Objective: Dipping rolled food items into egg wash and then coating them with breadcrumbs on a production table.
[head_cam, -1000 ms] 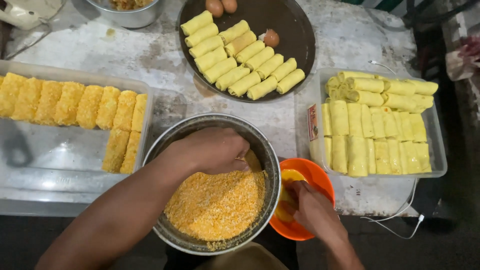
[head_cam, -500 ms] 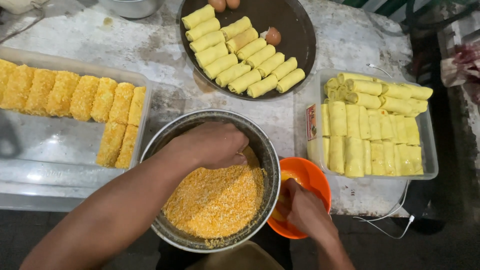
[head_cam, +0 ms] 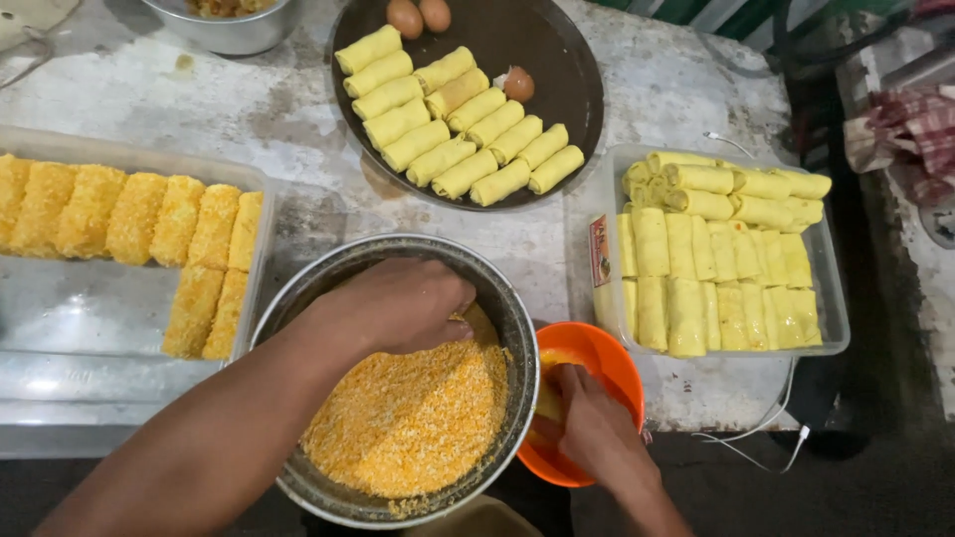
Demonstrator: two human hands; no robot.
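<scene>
Grey tabletop [head_cam: 199, 109], worn. Left, clear tray [head_cam: 99, 338] with breaded rolls [head_cam: 129, 214]. Far, dark round pan [head_cam: 557, 60] of yellow rolls. Right, clear tub [head_cam: 831, 328] of more. Near centre, metal bowl [head_cam: 497, 288] of breadcrumbs [head_cam: 408, 418]; left hand [head_cam: 403, 303] curled down into them. Orange bowl [head_cam: 617, 368] just right; right hand [head_cam: 592, 428] inside, fingers closed on a wet roll [head_cam: 549, 398].

Kitchen, breadcrumb bowl [head_cam: 298, 308], egg rolls [head_cam: 458, 119]

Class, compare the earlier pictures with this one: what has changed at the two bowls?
Little changed. The right hand reached slightly deeper into the orange bowl. The left hand stayed in the metal bowl of breadcrumbs. Both trays and the dark platter kept their places.
</scene>
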